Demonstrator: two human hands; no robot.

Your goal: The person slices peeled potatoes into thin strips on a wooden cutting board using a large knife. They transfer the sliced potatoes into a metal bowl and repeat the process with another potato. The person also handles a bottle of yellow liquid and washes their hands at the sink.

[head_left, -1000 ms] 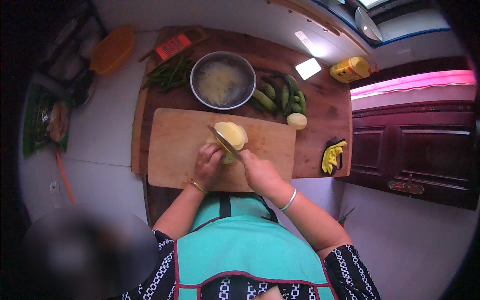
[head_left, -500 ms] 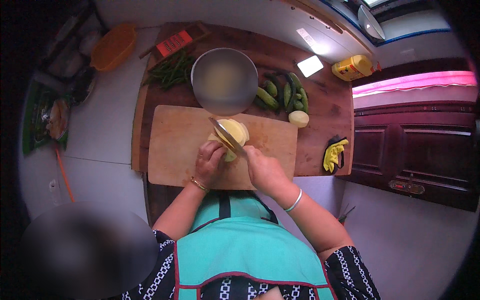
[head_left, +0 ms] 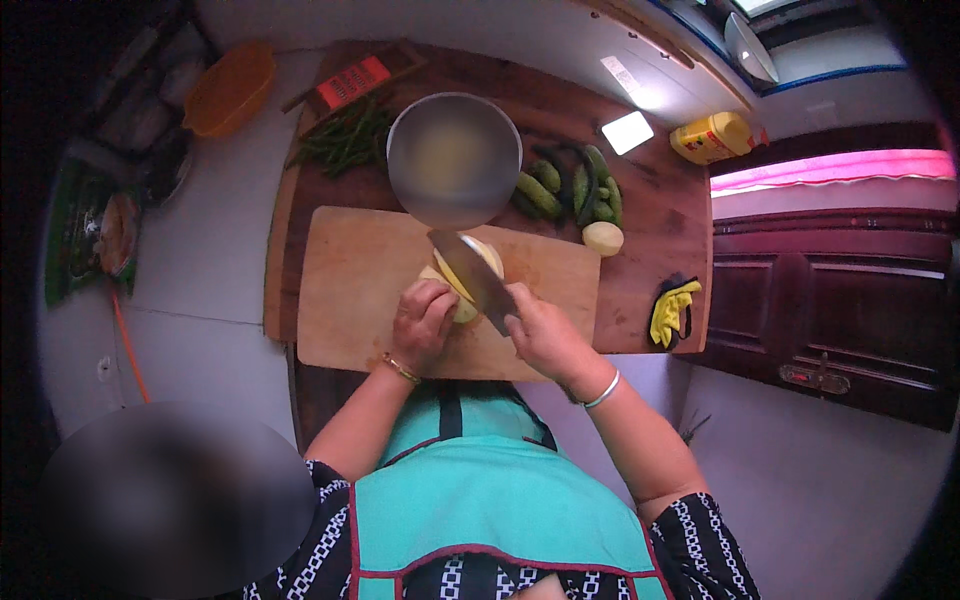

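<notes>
On the wooden cutting board [head_left: 350, 290], my left hand [head_left: 424, 318] presses down on a peeled, pale yellow potato [head_left: 465, 311] with its fingers bent around it. My right hand [head_left: 548, 338] grips a broad-bladed kitchen knife [head_left: 485, 290] by its handle end. The blade is slanted, its flat side showing, right beside my left fingertips. Cut potato slices [head_left: 489, 252] lean together on the blade's far side, partly hidden by it. Where the edge meets the potato cannot be made out.
Beyond the board stands a large bowl [head_left: 402, 165], its contents blurred. Cucumbers [head_left: 540, 195], another peeled potato [head_left: 603, 238], green beans [head_left: 345, 138] and a red-fronted grater [head_left: 353, 82] lie around it. A yellow-black cloth item [head_left: 674, 312] and yellow jug [head_left: 712, 138] are at the right.
My right hand has moved slightly right and nearer to me. The knife has tilted, so more of its flat blade shows. My left hand stays on the potato.
</notes>
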